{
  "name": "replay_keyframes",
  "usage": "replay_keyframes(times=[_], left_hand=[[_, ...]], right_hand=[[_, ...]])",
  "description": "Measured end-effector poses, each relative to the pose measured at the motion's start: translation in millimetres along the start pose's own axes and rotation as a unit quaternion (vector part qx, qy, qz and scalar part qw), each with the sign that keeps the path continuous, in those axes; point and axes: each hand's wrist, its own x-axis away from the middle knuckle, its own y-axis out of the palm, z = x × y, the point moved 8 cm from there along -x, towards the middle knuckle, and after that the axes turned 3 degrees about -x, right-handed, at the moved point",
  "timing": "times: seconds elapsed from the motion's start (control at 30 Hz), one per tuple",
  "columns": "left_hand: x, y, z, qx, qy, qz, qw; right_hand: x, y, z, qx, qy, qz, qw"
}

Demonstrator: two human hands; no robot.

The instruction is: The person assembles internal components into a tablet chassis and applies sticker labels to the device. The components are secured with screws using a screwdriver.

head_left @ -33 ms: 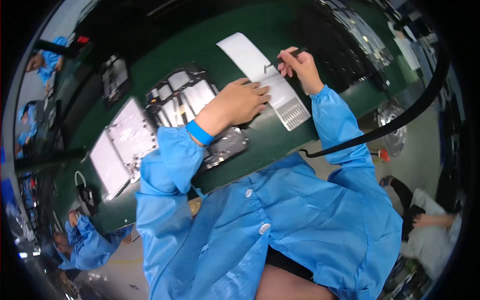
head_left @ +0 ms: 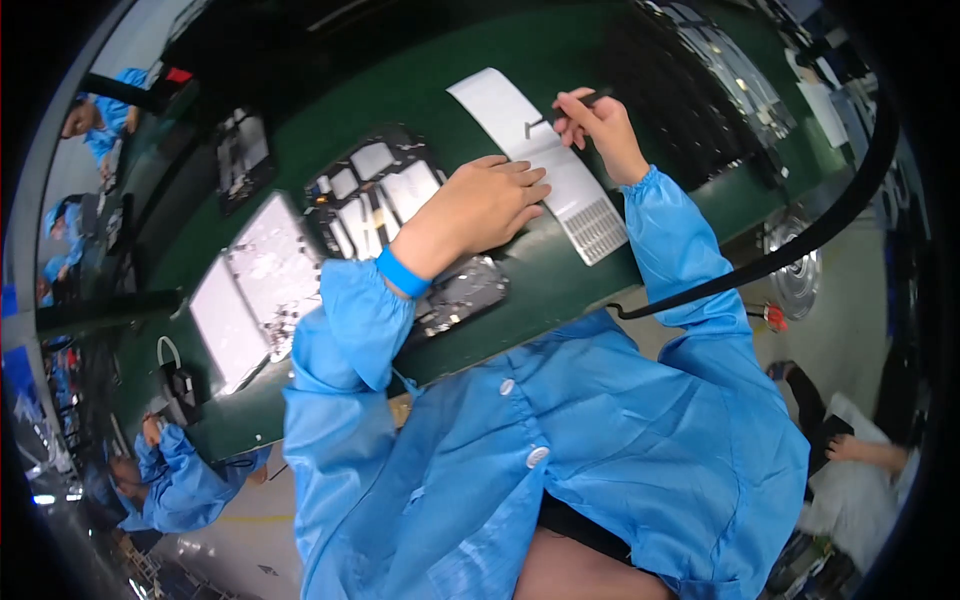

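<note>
A long white sheet [head_left: 500,108] lies slantwise on the green bench, with rows of small grey rectangles [head_left: 598,232] at its near end. My left hand [head_left: 490,205], with a blue band at the wrist, lies palm down with fingers stretched, their tips at the sheet's left edge. Over the sheet's right side, my right hand [head_left: 603,130] pinches a slim black tool [head_left: 585,101]. A small grey piece [head_left: 531,130] shows at the tool's tip; whether it is attached I cannot tell. Partly behind my left hand and forearm sits a black electronics housing [head_left: 372,158] with silver panels.
White trays [head_left: 270,260] with small parts lie left on the green bench [head_left: 545,285]. Another black unit [head_left: 243,155] lies farther back. Black parts [head_left: 690,110] fill the far right. A black strap [head_left: 800,245] arcs past my right arm. Co-workers [head_left: 195,480] are at left.
The whole view has shifted slightly, so the bench things appear a little farther right. Both hands keep nearly the same pose, the tool still in the right.
</note>
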Motion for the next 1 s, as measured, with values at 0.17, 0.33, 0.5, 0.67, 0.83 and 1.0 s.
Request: replay_keyframes(times=[0.17, 0.33, 0.5, 0.67, 0.83, 1.0], left_hand=[[89, -89, -32, 0.038, -0.207, 0.181, 0.961], [144, -70, -71, 0.004, -0.332, 0.261, 0.907], [148, -63, -72, 0.013, -0.341, 0.271, 0.900], [150, -57, -76, 0.012, -0.334, 0.264, 0.905], [144, -59, -73, 0.006, -0.320, 0.257, 0.912], [137, -60, -69, -0.033, -0.315, 0.238, 0.918]], right_hand=[[-50, 118, -14, 0.012, 0.002, -0.123, 0.992], [-68, 168, 5, 0.017, -0.004, -0.134, 0.991], [-66, 178, 13, 0.024, -0.005, -0.153, 0.988], [-70, 182, 15, 0.021, 0.006, -0.172, 0.985], [-74, 181, 15, 0.023, -0.001, -0.172, 0.985], [-74, 181, 12, 0.031, -0.005, -0.184, 0.982]])
